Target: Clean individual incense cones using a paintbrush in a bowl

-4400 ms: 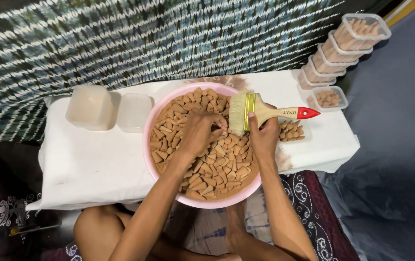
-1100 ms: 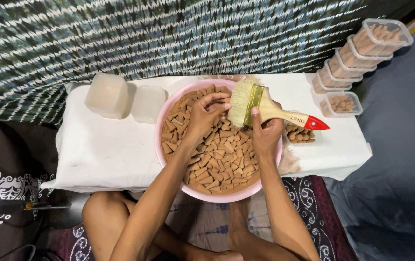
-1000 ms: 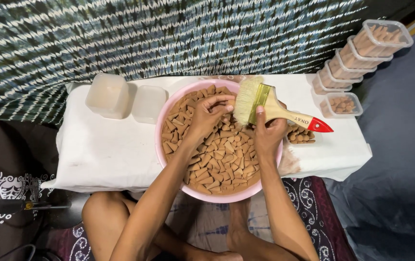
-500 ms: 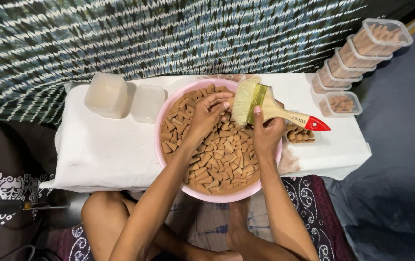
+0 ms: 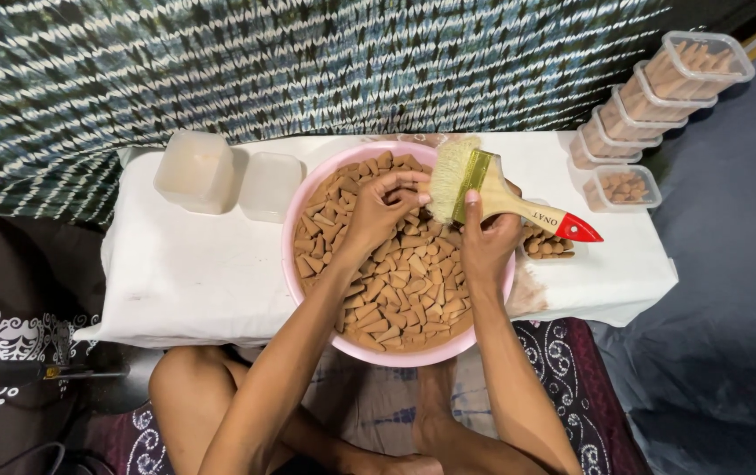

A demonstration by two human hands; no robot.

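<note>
A big pink bowl [image 5: 307,303] full of small brown cone-shaped pieces [image 5: 395,290] sits on a low table under a white cloth [image 5: 193,273]. My left hand [image 5: 378,207] hovers over the bowl's far side, its fingertips pinched on one brown cone right against the bristles of a paintbrush [image 5: 483,189]. My right hand [image 5: 488,242] grips that brush by its wooden handle; the red handle tip points right and the pale bristles point to the far left.
Two empty translucent tubs [image 5: 195,171] stand left of the bowl. At the right, several small plastic boxes [image 5: 650,92] filled with cones lie in a row, one open box [image 5: 624,186] nearest. A small heap of cones [image 5: 545,244] lies by the bowl's right rim.
My hands stay over the bowl. The brush has shifted slightly against the cone in my left fingers; the camera has moved a little since the oldest frame.
</note>
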